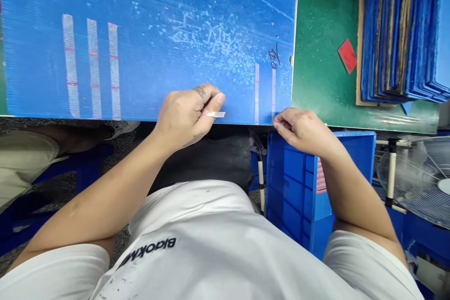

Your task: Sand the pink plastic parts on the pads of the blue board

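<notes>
A blue board (158,56) lies before me with three pale strips with red marks on its left part, one of them the wide strip (71,70). Two thinner strips lie on its right part, the inner strip (257,93) and the outer strip (273,89). Over the board's front edge, my left hand (191,115) is closed round a small whitish strip (216,114) that sticks out between thumb and fingers. My right hand (298,129) has its thumb and forefinger pinched at the lower end of the outer strip; anything between the fingertips is too small to name.
Blue sheets (401,33) stand stacked at the right on the green table (319,79), beside a red piece (348,56). Below the table edge are a blue crate (291,187) and a fan (422,178). Another person's leg (28,159) shows at the left.
</notes>
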`<action>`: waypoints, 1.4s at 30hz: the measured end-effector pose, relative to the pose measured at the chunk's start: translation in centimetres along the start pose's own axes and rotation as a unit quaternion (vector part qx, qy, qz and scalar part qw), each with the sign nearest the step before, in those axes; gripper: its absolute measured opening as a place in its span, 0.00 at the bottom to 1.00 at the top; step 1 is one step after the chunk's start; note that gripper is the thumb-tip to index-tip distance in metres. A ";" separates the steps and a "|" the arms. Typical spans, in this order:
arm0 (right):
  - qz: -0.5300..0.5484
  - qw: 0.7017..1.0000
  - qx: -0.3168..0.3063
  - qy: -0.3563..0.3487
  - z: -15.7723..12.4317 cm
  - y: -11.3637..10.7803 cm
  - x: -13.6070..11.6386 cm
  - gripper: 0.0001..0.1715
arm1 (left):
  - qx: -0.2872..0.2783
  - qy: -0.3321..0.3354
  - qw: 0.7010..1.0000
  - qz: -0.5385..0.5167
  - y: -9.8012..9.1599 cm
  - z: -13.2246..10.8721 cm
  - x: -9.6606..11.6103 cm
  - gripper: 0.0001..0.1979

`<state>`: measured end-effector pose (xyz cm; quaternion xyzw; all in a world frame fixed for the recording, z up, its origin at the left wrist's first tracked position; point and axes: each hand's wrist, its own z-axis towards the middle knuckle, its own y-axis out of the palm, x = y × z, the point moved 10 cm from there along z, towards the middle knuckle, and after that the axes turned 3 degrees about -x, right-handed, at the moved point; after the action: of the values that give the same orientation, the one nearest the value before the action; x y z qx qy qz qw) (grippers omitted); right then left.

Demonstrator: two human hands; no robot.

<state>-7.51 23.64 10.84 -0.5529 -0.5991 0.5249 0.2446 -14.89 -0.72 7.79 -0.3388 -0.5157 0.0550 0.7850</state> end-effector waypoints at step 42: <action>-0.025 0.991 0.120 0.060 -1.8 0.1 -0.3 0.08 | 0.010 0.052 0.997 0.058 0.4 -0.5 0.5 0.20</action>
<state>-5.80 23.97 11.45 -0.5347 -0.5302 0.5525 0.3573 -14.10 -0.46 7.77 -0.3628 -0.4532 0.0874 0.8096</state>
